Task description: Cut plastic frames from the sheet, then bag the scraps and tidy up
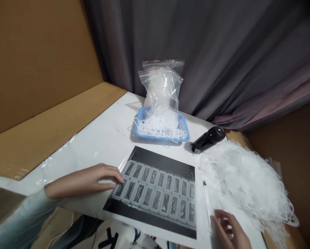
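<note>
My left hand [100, 178] rests at the left edge of a clear compartment tray [157, 190], fingers apart and fingertips touching it. Dark narrow pieces show in the tray's two rows of slots, and a black sheet [167, 160] lies beneath. At the lower right, my right hand [230, 230] has curled fingers beside a slim white tool with a dark tip [206, 197]; whether its fingers hold anything is unclear. A large heap of white loops [245, 176] lies right of the tool.
Behind the tray stands a blue basket [161, 139] with white loops and clear zip bags [165, 86]. A black cylindrical device [208, 139] lies near the heap. Brown panels flank the white table [92, 148], with a grey curtain [196, 41] behind.
</note>
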